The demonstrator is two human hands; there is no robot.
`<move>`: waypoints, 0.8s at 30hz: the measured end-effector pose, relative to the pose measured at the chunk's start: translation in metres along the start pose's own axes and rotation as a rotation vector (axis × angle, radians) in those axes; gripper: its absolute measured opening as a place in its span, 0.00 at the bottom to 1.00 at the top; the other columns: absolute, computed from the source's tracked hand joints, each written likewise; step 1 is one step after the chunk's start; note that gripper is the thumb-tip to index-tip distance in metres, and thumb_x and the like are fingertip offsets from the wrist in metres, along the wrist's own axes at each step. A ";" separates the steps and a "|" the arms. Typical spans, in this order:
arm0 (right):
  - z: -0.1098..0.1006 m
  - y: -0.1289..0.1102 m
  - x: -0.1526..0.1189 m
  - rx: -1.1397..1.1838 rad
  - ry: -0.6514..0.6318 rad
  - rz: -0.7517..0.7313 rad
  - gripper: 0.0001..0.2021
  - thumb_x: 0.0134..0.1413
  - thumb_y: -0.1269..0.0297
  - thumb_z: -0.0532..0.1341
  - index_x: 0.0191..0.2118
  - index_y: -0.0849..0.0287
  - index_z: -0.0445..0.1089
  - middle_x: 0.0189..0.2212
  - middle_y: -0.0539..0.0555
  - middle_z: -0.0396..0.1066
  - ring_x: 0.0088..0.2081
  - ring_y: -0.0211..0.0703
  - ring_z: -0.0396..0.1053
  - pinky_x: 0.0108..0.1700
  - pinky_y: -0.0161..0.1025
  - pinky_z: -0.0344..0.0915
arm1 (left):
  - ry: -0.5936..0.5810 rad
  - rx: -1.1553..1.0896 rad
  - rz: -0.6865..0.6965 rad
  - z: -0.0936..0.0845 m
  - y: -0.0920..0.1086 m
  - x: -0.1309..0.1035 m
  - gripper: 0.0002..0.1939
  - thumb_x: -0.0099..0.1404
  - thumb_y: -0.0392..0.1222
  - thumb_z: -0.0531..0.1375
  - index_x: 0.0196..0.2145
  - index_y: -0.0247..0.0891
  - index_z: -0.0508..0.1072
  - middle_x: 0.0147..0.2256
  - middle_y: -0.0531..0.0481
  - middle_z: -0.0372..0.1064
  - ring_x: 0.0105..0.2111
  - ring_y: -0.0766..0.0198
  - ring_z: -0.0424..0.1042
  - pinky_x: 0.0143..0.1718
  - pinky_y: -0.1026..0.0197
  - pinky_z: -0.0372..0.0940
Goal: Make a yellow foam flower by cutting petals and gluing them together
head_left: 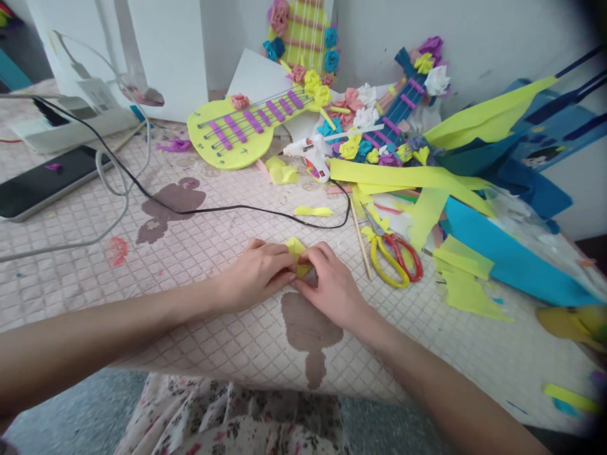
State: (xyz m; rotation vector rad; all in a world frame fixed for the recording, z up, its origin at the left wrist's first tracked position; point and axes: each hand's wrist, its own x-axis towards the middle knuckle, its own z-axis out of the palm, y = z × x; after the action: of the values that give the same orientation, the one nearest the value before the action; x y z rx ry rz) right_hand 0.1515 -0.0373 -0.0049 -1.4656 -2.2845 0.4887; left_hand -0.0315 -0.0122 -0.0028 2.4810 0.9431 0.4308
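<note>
Between my two hands is a small piece of yellow crepe paper [296, 246], low over the front part of the table. My left hand [258, 273] pinches its left side with the fingers curled. On the other side, my right hand [329, 284] grips it between thumb and forefinger. My fingers cover much of the piece, so its full shape is hidden. A flat yellow strip [313, 212] lies just beyond my hands. To the right rest scissors [392, 258] with one yellow and one red handle, beside a thin wooden stick [361, 240].
A white glue gun [310, 155] lies behind, its black cord [227, 207] crossing the table. Yellow guitar-shaped craft [237, 136] stands at the back. Yellow and blue paper sheets [512, 253] spread at right. A phone [52, 180] and power strip [76, 126] occupy the left.
</note>
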 end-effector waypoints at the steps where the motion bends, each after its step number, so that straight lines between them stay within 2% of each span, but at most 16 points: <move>1: -0.001 0.001 0.000 -0.008 0.001 0.005 0.09 0.53 0.61 0.60 0.37 0.56 0.60 0.38 0.53 0.63 0.38 0.43 0.66 0.35 0.39 0.64 | -0.005 0.009 -0.004 0.000 -0.001 0.000 0.08 0.67 0.38 0.52 0.33 0.36 0.69 0.34 0.49 0.69 0.36 0.62 0.68 0.41 0.56 0.56; 7: -0.012 0.019 0.001 -0.105 0.026 0.134 0.10 0.51 0.61 0.62 0.36 0.56 0.61 0.34 0.51 0.66 0.34 0.42 0.68 0.33 0.38 0.62 | -0.025 -0.004 -0.011 -0.005 0.001 0.001 0.10 0.68 0.40 0.51 0.33 0.36 0.69 0.35 0.50 0.69 0.36 0.62 0.68 0.41 0.56 0.55; 12: -0.021 0.033 0.004 -0.025 0.042 0.155 0.07 0.51 0.63 0.61 0.35 0.56 0.63 0.29 0.50 0.67 0.29 0.39 0.66 0.31 0.36 0.60 | -0.033 0.040 -0.044 -0.004 0.005 0.002 0.06 0.64 0.40 0.55 0.31 0.35 0.68 0.33 0.50 0.68 0.35 0.62 0.67 0.40 0.57 0.54; 15: -0.024 0.032 0.007 0.058 0.064 0.174 0.05 0.54 0.63 0.59 0.32 0.57 0.64 0.25 0.49 0.68 0.26 0.37 0.64 0.30 0.35 0.59 | -0.027 0.070 -0.056 -0.002 0.006 0.002 0.05 0.63 0.39 0.57 0.31 0.35 0.67 0.33 0.50 0.68 0.36 0.61 0.66 0.39 0.56 0.53; 19: -0.023 0.030 0.014 0.156 0.123 0.211 0.10 0.57 0.57 0.55 0.30 0.57 0.64 0.22 0.48 0.68 0.23 0.36 0.63 0.27 0.35 0.58 | -0.031 0.059 -0.022 -0.001 0.006 0.002 0.04 0.63 0.39 0.57 0.31 0.36 0.67 0.34 0.50 0.68 0.36 0.61 0.66 0.40 0.56 0.53; 24: -0.016 0.026 0.025 0.219 0.137 0.233 0.08 0.55 0.57 0.57 0.32 0.56 0.65 0.25 0.49 0.71 0.24 0.37 0.66 0.28 0.35 0.59 | -0.065 0.157 -0.030 -0.001 0.009 0.004 0.04 0.63 0.36 0.56 0.30 0.35 0.67 0.34 0.49 0.67 0.34 0.61 0.66 0.40 0.55 0.52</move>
State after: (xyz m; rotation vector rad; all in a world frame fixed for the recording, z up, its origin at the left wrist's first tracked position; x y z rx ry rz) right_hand 0.1700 -0.0029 -0.0003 -1.6064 -1.9003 0.6611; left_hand -0.0240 -0.0154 0.0036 2.6005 1.0217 0.2734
